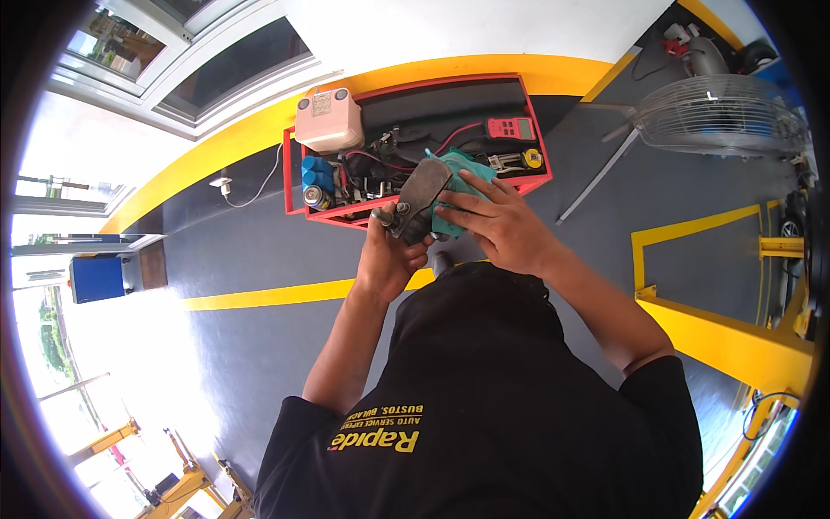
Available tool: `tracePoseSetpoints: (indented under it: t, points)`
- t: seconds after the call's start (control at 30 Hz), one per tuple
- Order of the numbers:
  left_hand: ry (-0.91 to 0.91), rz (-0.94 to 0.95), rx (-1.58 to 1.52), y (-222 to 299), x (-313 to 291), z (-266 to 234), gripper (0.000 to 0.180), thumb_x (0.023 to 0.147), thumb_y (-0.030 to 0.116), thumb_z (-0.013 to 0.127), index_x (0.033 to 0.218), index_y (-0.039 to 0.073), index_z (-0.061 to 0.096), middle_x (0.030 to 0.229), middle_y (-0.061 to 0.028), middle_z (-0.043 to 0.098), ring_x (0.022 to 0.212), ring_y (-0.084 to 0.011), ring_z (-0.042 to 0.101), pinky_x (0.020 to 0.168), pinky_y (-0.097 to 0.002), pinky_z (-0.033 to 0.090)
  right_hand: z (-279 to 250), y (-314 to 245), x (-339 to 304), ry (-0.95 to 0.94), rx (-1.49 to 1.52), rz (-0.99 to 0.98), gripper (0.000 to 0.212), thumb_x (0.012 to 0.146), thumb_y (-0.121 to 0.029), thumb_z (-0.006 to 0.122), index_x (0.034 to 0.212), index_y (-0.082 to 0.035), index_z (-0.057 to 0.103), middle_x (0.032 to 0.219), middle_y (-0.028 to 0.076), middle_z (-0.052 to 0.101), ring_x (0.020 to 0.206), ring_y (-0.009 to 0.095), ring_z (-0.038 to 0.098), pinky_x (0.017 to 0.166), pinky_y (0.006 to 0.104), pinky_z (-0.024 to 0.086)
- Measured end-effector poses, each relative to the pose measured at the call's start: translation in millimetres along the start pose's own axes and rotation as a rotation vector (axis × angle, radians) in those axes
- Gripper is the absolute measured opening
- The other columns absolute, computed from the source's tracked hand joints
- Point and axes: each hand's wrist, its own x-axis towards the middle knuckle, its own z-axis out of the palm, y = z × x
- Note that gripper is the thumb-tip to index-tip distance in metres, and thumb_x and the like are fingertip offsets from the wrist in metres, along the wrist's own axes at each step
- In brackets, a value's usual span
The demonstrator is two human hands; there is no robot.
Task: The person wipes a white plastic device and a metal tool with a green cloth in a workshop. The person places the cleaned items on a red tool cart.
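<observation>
My left hand (386, 261) grips a dark grey metal car part (424, 189) from below, in front of my chest. The part has a rounded, worn upper face, and metal studs or bolts stick out near my left thumb. In my right hand (501, 227) is a crumpled green cloth (469, 164), pressed against the right side of the part. The fingers of that hand lie bent over the cloth, which hides part of the metal behind it.
Beyond my hands stands a red tool cart (538, 183) holding a pink-white box (328, 125), blue cans (317, 169), a red meter (510, 129), a yellow tape measure (532, 159) and loose tools. A large fan (718, 117) stands at right, near a yellow lift arm (726, 337).
</observation>
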Motion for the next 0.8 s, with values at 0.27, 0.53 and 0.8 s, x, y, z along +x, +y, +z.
tracePoseSetpoints:
  t: [0.27,0.53,0.8]
  points:
    - [-0.14,-0.053,0.093,3,-1,-19,0.053,0.1,0.063,0.048,0.116,0.013,0.058,0.087,-0.0113,0.063,0.057,-0.0097,0.038,0.056,-0.025,0.036,-2,-4,13,-0.044,0.056,-0.143,0.053,0.082,0.0,0.068,0.134,-0.013,0.067,0.137,0.005,0.062,0.137,0.027,0.052,0.107,0.0441,0.046]
    - [-0.02,0.231,0.191,0,-7,-21,0.047,0.101,0.054,0.051,0.114,0.009,0.056,0.088,-0.0136,0.064,0.059,-0.0112,0.045,0.054,-0.0255,0.036,-18,36,18,0.381,0.949,0.487,0.036,0.102,-0.013,0.058,0.136,-0.003,0.06,0.125,0.011,0.07,0.115,0.026,0.068,0.099,0.0387,0.055]
    - [0.016,0.579,0.547,-10,-9,-5,0.046,0.097,0.046,0.054,0.114,0.003,0.052,0.088,-0.0144,0.064,0.062,-0.0134,0.054,0.057,-0.0278,0.044,1,-40,32,0.359,2.284,0.594,0.036,0.107,-0.027,0.052,0.133,-0.005,0.06,0.124,0.01,0.069,0.114,0.023,0.065,0.106,0.0418,0.049]
